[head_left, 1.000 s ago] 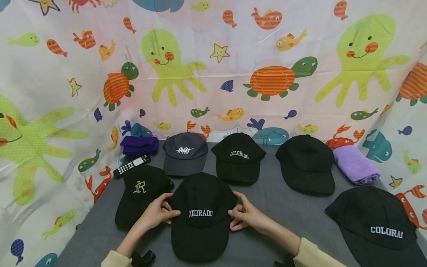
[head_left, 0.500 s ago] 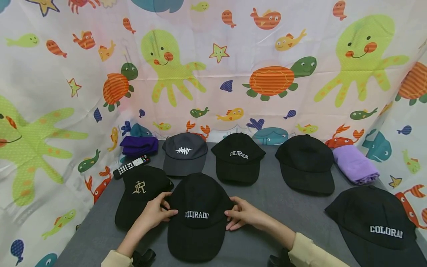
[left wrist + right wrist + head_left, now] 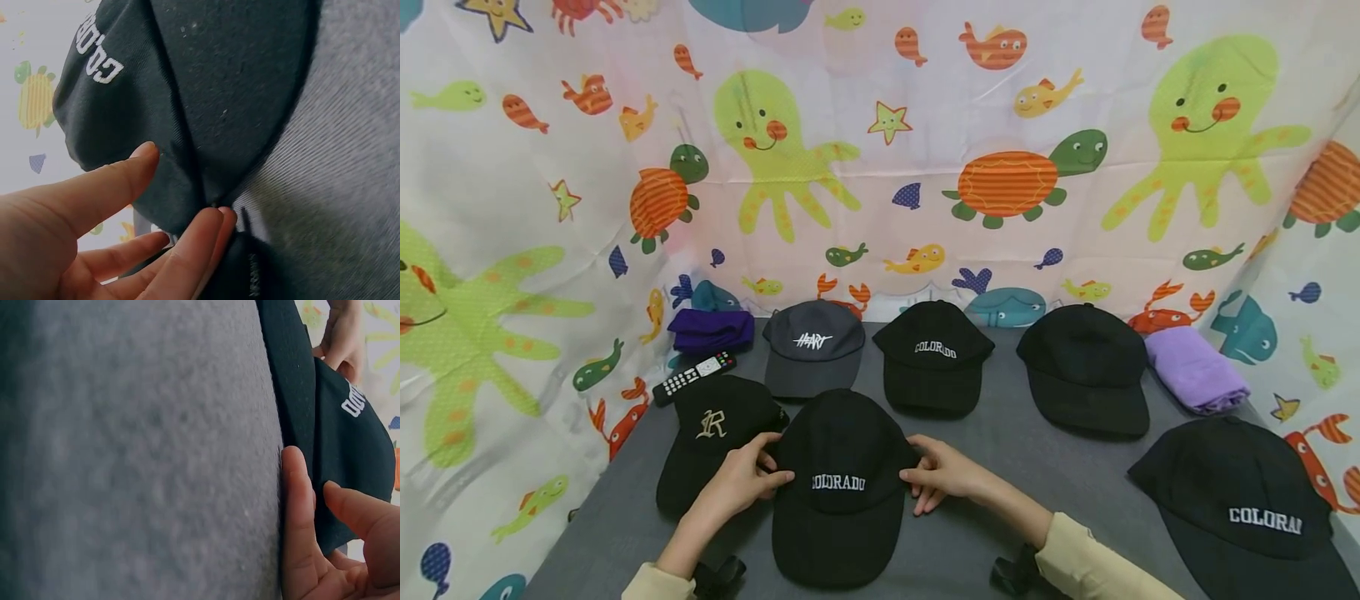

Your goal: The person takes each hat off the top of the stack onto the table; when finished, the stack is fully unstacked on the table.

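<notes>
Here, the head view is showing a grey bench carrying seven caps, while the wrist views are showing only the nearest one. The left hand and the right hand are resting against opposite sides of the black COLORADO cap, which is lying at the middle of the bench's near edge with its brim pointing toward the person. The left wrist view is revealing what the head view is not: the thumb and fingertips are pinching the crown's lower edge where it meets the brim. The right wrist view is showing the right hand's fingers curling onto the cap's other side, with the left hand far across.

Counted: three caps are bearing COLORADO lettering, namely the held one, a second COLORADO cap near the far edge, and a third COLORADO cap at the near right corner. One grey cap, one plain black cap and one black monogram cap, which is touching the left hand, are completing the set. Two folded cloths are lying at the far corners, a dark purple cloth and a lilac cloth; one remote control is lying by the left edge.
</notes>
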{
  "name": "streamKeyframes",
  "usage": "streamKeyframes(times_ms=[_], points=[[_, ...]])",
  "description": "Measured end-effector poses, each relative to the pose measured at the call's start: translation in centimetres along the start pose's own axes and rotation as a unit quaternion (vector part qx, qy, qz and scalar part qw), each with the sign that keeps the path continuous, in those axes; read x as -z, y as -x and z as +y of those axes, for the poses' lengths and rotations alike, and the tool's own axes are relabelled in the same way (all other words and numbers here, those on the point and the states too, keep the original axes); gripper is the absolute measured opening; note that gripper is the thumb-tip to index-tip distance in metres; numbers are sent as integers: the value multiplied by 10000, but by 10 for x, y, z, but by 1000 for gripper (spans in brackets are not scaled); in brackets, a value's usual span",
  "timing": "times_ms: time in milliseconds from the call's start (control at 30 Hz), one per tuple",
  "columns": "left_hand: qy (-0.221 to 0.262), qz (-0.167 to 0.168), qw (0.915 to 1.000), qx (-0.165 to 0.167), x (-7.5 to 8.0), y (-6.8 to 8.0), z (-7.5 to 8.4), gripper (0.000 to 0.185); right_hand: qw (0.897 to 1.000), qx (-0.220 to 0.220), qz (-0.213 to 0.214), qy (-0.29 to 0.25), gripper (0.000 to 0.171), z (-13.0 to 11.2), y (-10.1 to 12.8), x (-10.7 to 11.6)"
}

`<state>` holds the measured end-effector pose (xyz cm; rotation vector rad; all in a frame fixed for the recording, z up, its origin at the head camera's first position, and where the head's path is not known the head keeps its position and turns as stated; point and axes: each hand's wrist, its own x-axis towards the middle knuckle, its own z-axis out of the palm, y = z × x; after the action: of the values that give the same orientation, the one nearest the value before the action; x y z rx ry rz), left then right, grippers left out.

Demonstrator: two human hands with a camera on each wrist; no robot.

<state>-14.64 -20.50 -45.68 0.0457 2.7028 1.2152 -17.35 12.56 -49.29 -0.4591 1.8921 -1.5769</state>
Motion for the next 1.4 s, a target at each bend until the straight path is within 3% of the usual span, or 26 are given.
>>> streamKeyframes(times_ms=[267, 600, 967, 1133, 1200, 1400], points=[[-533, 236, 9972, -472, 8, -5, 5, 53, 9966, 202, 279, 753, 60, -3, 4, 10], [-857, 618, 9890, -1033, 11, -19, 29, 44, 9869, 556, 610, 1389, 52, -7, 7, 31], [-1037, 1121, 9729, -1736, 6, -42, 57, 34, 9677, 947, 1043, 2093, 38, -51, 29, 36], [-1016, 1013, 9717, -1876, 0, -56, 71, 32, 9514, 1203, 1300, 2520, 32, -55, 30, 45], [-1004, 909, 9721, -1916, -3, -61, 77, 31, 9459, 1288, 1431, 2611, 33, -45, 25, 54], [-935, 252, 9740, -2046, -8, -80, 93, 36, 9249, 1398, 1949, 2950, 36, -19, 14, 79]])
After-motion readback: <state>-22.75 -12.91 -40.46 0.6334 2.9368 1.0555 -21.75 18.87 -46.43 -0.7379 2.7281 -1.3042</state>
